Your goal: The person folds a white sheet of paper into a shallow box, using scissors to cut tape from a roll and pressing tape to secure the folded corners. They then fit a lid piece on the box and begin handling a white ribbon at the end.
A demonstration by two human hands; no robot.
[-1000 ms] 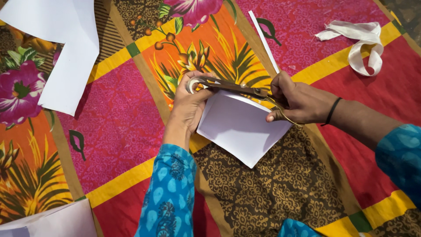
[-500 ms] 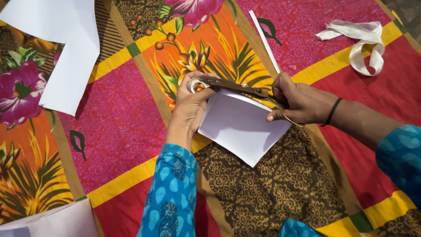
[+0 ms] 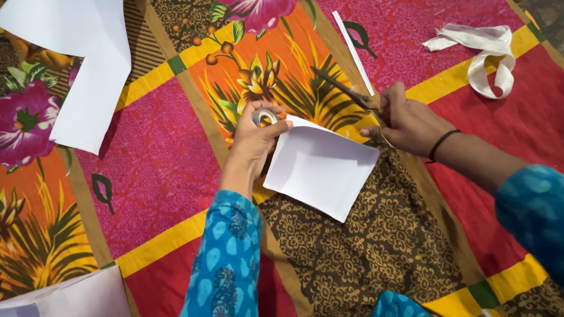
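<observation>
Worked on a bright patchwork cloth (image 3: 170, 158) of flowers, pink squares and yellow bands spread flat, with a large white sheet (image 3: 88, 64) at the far left, a thin white strip (image 3: 352, 50) beyond the hands and a looped white ribbon (image 3: 487, 53) at the far right. Left hand (image 3: 252, 144) curled around a tape roll (image 3: 264, 116) and pinching the near edge of a white card (image 3: 320, 167); right hand (image 3: 408, 120) closed on scissors (image 3: 346, 88), blades clear of the card. Open cloth left toward the near side.
</observation>
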